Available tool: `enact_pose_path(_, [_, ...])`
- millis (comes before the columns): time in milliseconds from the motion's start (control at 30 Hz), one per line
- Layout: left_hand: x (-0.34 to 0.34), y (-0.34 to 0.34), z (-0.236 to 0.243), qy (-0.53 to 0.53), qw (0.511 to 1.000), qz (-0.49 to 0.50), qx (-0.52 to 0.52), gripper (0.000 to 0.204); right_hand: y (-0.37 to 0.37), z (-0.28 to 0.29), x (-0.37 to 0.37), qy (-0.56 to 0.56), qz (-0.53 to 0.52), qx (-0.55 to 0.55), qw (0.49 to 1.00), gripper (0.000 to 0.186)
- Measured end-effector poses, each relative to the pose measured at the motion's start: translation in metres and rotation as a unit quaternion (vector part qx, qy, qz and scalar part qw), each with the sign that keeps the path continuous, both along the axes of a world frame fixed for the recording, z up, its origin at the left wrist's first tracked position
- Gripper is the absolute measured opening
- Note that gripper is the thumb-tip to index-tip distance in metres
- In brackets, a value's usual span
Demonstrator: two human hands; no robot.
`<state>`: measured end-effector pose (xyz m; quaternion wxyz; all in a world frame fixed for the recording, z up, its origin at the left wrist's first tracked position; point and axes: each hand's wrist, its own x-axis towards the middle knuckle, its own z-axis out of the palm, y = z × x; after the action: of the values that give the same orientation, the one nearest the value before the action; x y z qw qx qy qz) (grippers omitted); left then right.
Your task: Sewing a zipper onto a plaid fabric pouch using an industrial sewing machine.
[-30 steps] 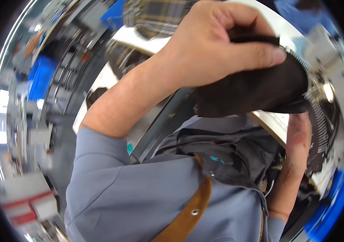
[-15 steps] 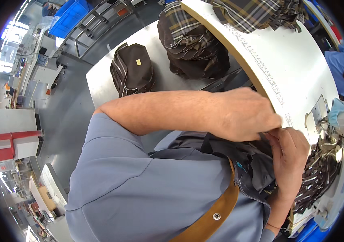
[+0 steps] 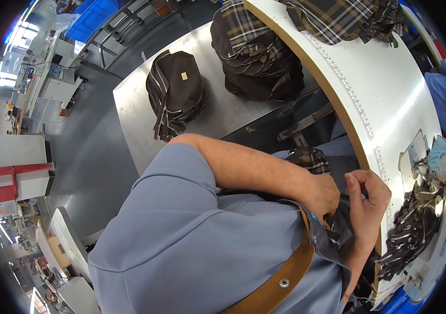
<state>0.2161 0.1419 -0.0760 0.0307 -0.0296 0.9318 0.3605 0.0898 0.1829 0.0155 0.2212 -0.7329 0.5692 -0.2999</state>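
Observation:
My left hand [image 3: 321,195] is closed and turned downward over my lap, its fingertips partly hidden against dark cloth [image 3: 341,210]. What it grips cannot be made out. Just right of it, my right hand [image 3: 371,198] is raised at the edge of the white worktop [image 3: 390,94]. Its fingers curl in toward the thumb; anything between them is too small to see. Beyond my left forearm a piece of dark plaid cloth [image 3: 311,160] lies on my lap, mostly covered by the arm.
A metal table [image 3: 128,99] at left bears a bundle of dark zippered pieces [image 3: 181,83] and a stack of dark and plaid pieces [image 3: 262,68]. More plaid cloth [image 3: 332,18] lies on the worktop. Dark zippers [image 3: 411,235] pile at right. Another person's blue sleeve [image 3: 442,94] shows beyond.
My hands, together at the worktop edge before, have parted. The left one has moved left and down to my lap, while the right stays near the edge. Plaid cloth on my lap now shows.

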Motion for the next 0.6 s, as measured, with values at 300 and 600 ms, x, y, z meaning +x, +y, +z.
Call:
enact_pose_path(300, [0.007, -0.003, 0.006, -0.007, 0.991, 0.012, 0.137, 0.069, 0.03, -0.017, -0.068, -0.064, -0.107, 0.034, 0.992, 0.013])
enact_pose_path(600, [0.015, -0.013, 0.015, 0.046, 0.989, -0.076, 0.115, 0.037, 0.064, -0.031, -0.109, -0.064, -0.172, 0.033, 0.982, 0.02])
